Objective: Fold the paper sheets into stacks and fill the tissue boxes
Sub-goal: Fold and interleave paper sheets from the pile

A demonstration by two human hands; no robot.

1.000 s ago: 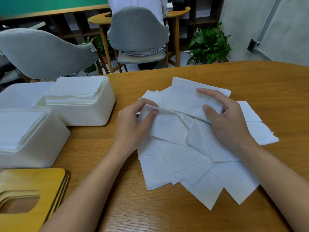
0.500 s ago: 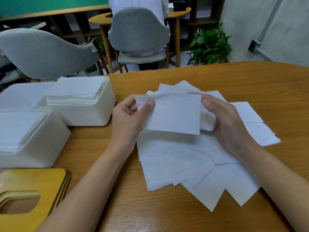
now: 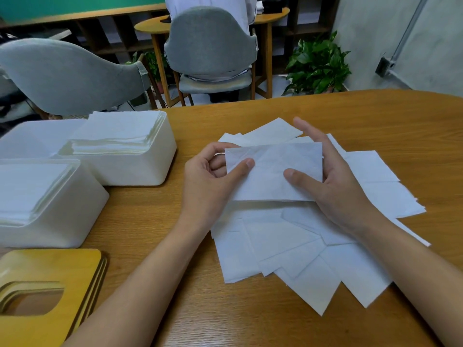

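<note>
Head view. Left of frame, no change: lids [image 3: 50,266] lower left, near box [image 3: 62,221] and far box [image 3: 140,171] both open, both holding stacked sheets. Centre: a second ago the sheet [image 3: 270,169] lay on the pile [image 3: 275,241]; now you've got it lifted clear, over the pile's upper part. Left hand [image 3: 205,186] pinches its left edge, thumb on top, fingers curled under. Right hand [image 3: 335,191] grips the right edge, thumb on the face, fingers behind. My read: one sheet is singled out and its fold comes next. Many loose sheets remain, so you're far from done. Can't tell whether the sheet is already doubled. Your left fingertips are hidden under it. The left frame edge cuts off the lids and near box.
</note>
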